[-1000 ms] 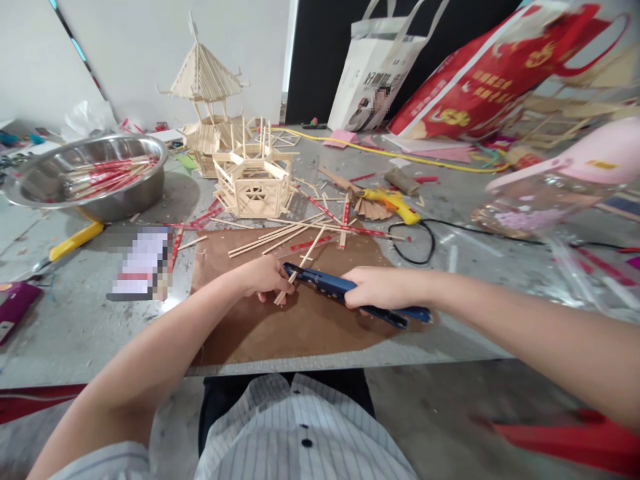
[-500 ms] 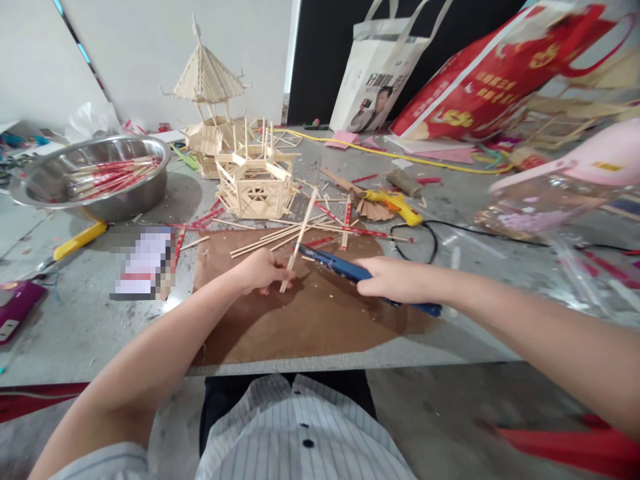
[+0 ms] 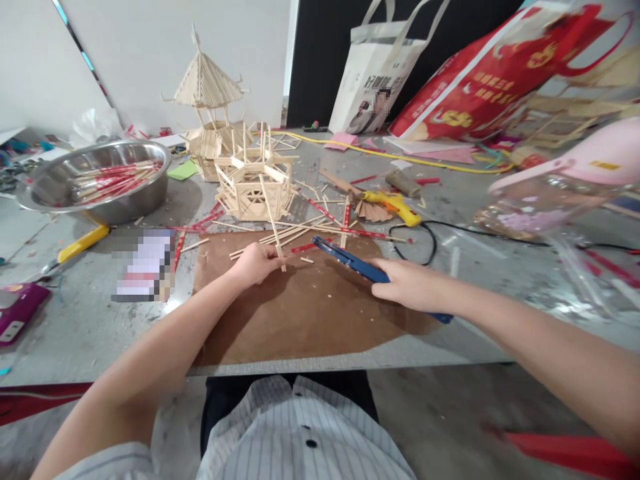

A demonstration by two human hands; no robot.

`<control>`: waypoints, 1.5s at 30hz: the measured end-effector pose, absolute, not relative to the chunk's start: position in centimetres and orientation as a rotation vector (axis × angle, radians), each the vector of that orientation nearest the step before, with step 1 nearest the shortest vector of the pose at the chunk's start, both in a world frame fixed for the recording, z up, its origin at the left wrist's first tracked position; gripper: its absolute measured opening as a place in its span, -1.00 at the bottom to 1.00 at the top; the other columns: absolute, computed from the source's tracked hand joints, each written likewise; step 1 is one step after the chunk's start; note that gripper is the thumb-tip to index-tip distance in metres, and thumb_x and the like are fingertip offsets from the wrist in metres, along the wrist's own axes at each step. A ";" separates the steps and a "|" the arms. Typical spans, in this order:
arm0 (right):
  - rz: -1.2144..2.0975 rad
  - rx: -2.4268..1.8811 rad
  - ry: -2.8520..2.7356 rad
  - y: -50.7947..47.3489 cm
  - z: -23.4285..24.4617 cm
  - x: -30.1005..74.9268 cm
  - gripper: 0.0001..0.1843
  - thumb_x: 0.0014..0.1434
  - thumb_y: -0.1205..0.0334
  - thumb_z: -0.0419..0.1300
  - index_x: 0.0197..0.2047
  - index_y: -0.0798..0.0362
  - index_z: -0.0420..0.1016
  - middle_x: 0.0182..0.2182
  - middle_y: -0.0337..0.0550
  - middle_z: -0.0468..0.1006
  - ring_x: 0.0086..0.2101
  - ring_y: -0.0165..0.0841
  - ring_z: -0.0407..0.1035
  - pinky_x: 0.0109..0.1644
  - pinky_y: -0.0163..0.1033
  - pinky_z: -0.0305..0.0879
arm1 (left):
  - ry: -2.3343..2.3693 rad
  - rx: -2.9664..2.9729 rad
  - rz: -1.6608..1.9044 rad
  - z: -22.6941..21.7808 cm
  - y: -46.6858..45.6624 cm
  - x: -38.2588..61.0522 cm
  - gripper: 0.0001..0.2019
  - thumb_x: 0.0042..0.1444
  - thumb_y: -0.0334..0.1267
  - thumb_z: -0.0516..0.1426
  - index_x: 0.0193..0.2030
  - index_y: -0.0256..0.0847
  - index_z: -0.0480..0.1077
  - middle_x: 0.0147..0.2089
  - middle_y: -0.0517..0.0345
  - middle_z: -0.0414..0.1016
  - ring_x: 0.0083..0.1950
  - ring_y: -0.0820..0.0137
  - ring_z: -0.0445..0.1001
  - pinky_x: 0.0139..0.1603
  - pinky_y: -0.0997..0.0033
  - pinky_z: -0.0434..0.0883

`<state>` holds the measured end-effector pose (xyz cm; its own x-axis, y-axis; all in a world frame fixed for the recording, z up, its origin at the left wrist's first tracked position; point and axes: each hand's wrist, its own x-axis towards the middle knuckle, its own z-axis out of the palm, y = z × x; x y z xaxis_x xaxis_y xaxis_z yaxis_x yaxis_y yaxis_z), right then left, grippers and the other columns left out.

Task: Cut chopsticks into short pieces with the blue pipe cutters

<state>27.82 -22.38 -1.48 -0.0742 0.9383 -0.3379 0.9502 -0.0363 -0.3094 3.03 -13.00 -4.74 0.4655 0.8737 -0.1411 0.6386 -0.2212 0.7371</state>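
Observation:
My left hand (image 3: 257,263) pinches a thin wooden stick (image 3: 271,217) near its lower end, and the stick leans up across the front of a small wooden frame model (image 3: 257,193). In my right hand (image 3: 403,283) is a long blue hand tool that looks like a cutter (image 3: 350,262). Its tip points left and stands apart from the stick. Both hands are over a brown sheet (image 3: 290,320). A short cut piece (image 3: 314,260) lies on the sheet near the tool's tip, and several loose sticks (image 3: 295,231) lie behind my left hand.
Left are a metal bowl (image 3: 150,190) of red-wrapped sticks, a yellow-handled tool (image 3: 83,243) and a blurred-out phone-like object (image 3: 145,263). A roofed stick pavilion (image 3: 207,87) stands behind. Right are a yellow glue gun (image 3: 395,205), its black cord (image 3: 460,230) and a pink-topped clear container (image 3: 560,160).
The blue tool has drawn back to the right, away from the stick. My left hand has tipped the stick leftward, and a short piece shows on the sheet between them.

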 end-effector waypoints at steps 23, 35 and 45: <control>-0.218 2.043 2.032 -22.2 -3.2 25.4 -0.49 -0.04 0.22 -0.01 0.02 0.13 0.25 -0.14 0.08 0.41 -0.17 -0.12 0.34 -0.24 -0.17 0.20 | 1.165 2.368 0.507 -5.0 -13.5 3.7 -0.75 0.04 -0.18 0.03 -0.53 -0.25 0.41 -0.62 0.26 0.30 -0.52 0.53 0.23 -0.48 0.57 0.09; -0.123 2.085 2.066 -20.9 -3.7 25.8 -0.48 -0.06 0.22 0.01 0.01 0.17 0.22 -0.11 0.11 0.37 -0.12 -0.11 0.30 -0.21 -0.17 0.19 | 1.076 2.279 0.569 -5.2 -12.7 3.6 -0.73 0.04 -0.18 0.02 -0.53 -0.27 0.42 -0.58 0.25 0.38 -0.48 0.55 0.30 -0.42 0.60 0.19; -1.134 1.994 2.074 -22.7 -0.3 25.7 -0.79 -0.18 0.28 -0.04 -0.38 0.06 0.28 -0.52 -0.25 0.36 -0.48 -0.39 0.24 -0.46 -0.34 0.08 | 1.000 1.735 -0.015 -2.4 -14.4 3.0 -0.84 -0.07 -0.29 0.08 -0.56 -0.32 0.38 -0.60 0.17 0.43 -0.57 0.51 0.39 -0.53 0.53 0.35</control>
